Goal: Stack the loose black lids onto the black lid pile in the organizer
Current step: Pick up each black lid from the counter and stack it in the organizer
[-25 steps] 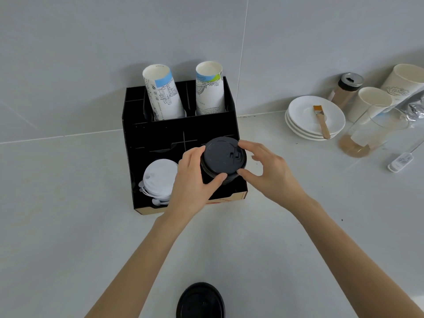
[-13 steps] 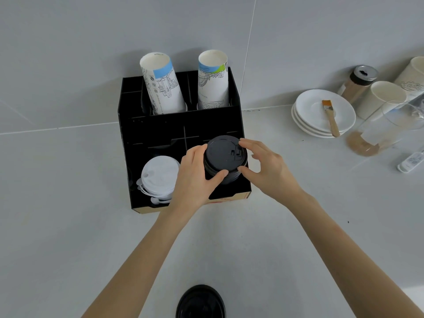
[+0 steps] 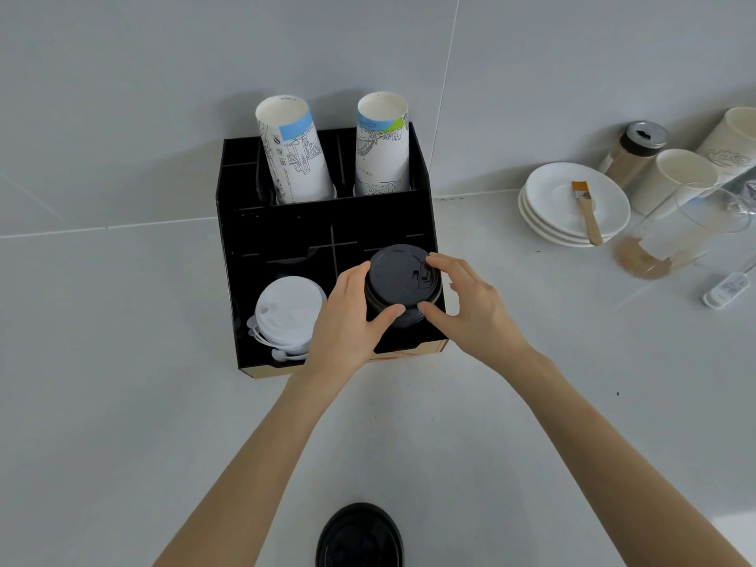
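Note:
A black organizer point(image 3: 286, 239) stands against the wall on the counter. In its front right compartment rises a pile of black lids point(image 3: 403, 282). My left hand point(image 3: 347, 325) grips the pile's left side, thumb on its front. My right hand point(image 3: 466, 304) holds its right side, fingers on the top lid's rim and thumb low on the front. A loose black lid point(image 3: 360, 536) lies on the counter at the bottom edge, between my forearms.
White lids point(image 3: 288, 311) fill the front left compartment. Two printed paper cup stacks point(image 3: 294, 153) stand in the back row. To the right are white saucers point(image 3: 577, 202) with a brush, paper cups point(image 3: 675, 178), a shaker jar point(image 3: 634, 153) and a clear glass point(image 3: 687, 227).
Both hands stay on the black lid pile with hardly any shift. The view has tilted slightly, so the organizer sits a bit higher and to the right in the frame.

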Demonstrator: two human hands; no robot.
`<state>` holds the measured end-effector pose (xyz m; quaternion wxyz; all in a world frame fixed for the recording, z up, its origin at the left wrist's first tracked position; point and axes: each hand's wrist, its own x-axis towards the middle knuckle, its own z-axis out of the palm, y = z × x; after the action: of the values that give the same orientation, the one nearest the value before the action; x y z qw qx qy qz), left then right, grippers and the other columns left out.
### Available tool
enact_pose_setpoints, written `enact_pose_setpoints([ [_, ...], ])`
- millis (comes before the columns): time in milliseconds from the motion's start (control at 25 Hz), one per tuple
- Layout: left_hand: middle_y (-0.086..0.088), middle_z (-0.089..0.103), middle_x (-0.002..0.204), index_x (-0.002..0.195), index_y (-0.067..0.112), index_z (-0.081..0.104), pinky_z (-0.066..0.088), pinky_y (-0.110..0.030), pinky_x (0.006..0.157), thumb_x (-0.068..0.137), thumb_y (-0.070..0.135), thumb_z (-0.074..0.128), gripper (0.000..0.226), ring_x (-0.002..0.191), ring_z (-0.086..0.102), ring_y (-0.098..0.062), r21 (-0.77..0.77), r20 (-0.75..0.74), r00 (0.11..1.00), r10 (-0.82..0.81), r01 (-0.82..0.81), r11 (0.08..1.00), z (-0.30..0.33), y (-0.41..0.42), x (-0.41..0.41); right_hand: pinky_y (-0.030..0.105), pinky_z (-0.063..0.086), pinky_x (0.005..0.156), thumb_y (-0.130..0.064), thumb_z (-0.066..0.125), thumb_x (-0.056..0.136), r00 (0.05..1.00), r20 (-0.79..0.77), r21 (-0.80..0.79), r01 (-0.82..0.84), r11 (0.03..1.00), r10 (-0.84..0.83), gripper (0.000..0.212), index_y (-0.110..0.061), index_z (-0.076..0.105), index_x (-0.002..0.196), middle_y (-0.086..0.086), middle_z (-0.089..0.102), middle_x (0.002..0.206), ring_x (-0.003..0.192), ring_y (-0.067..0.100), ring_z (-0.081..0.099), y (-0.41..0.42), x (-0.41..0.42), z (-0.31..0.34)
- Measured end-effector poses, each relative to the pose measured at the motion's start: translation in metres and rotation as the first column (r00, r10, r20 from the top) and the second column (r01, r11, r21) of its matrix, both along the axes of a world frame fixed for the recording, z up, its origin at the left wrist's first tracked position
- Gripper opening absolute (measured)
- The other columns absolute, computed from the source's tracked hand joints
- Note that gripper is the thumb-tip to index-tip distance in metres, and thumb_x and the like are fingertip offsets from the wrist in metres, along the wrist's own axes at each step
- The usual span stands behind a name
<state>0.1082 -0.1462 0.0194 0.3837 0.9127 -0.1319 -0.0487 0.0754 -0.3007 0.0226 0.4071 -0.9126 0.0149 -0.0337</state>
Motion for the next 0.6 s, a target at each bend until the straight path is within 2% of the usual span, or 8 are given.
enact_pose_setpoints([
  [160, -0.009, 0.042, 0.137, 0.13, 0.015, 0.033, 0.033, -0.024, 0.09, 0.079, 0.027, 0.064, 0.062, 0.124, 0.043, -0.022, -0.05, -0.045, 0.999, -0.009, 0.007, 0.999, -0.0009, 0.0036, 0.0018, 0.005, 0.022, 0.09, -0.01, 0.06, 0.082, 1.0, 0.016, 0.001, 0.0, 1.0, 0.0, 0.052, -0.011, 0.038, 0.128, 0.007, 0.043, 0.138, 0.122, 0.019, 0.043, 0.0018, -0.001, 0.0008],
  [360, -0.008, 0.042, 0.136, 0.13, 0.016, 0.033, 0.033, -0.024, 0.089, 0.079, 0.028, 0.064, 0.061, 0.121, 0.044, -0.021, -0.021, -0.054, 0.998, -0.042, 0.04, 0.999, 0.0013, 0.0052, 0.0071, 0.006, 0.024, 0.091, -0.01, 0.062, 0.081, 0.999, 0.037, 0.018, 0.011, 1.0, -0.011, 0.052, -0.012, 0.04, 0.128, 0.007, 0.044, 0.137, 0.121, 0.019, 0.044, 0.0024, 0.0001, 0.0001],
  [520, -0.009, 0.039, 0.138, 0.131, 0.016, 0.03, 0.033, -0.025, 0.091, 0.079, 0.026, 0.064, 0.063, 0.123, 0.044, -0.022, -0.026, -0.056, 0.997, -0.062, 0.06, 0.998, 0.0009, 0.0061, 0.0069, -0.01, 0.02, 0.087, -0.011, 0.062, 0.08, 0.998, 0.061, 0.008, 0.01, 1.0, -0.01, 0.052, -0.012, 0.04, 0.128, 0.006, 0.043, 0.138, 0.124, 0.017, 0.042, 0.0018, -0.0019, -0.0015],
  [600, -0.009, 0.036, 0.14, 0.133, 0.016, 0.027, 0.035, -0.028, 0.094, 0.079, 0.027, 0.064, 0.066, 0.124, 0.042, -0.023, -0.019, -0.049, 0.996, -0.078, 0.077, 0.997, 0.0024, 0.0076, 0.0064, -0.013, 0.017, 0.085, -0.011, 0.063, 0.08, 0.997, 0.072, 0.002, 0.006, 1.0, -0.006, 0.053, -0.014, 0.039, 0.128, 0.005, 0.04, 0.14, 0.125, 0.015, 0.039, 0.0017, -0.0037, 0.0001],
])
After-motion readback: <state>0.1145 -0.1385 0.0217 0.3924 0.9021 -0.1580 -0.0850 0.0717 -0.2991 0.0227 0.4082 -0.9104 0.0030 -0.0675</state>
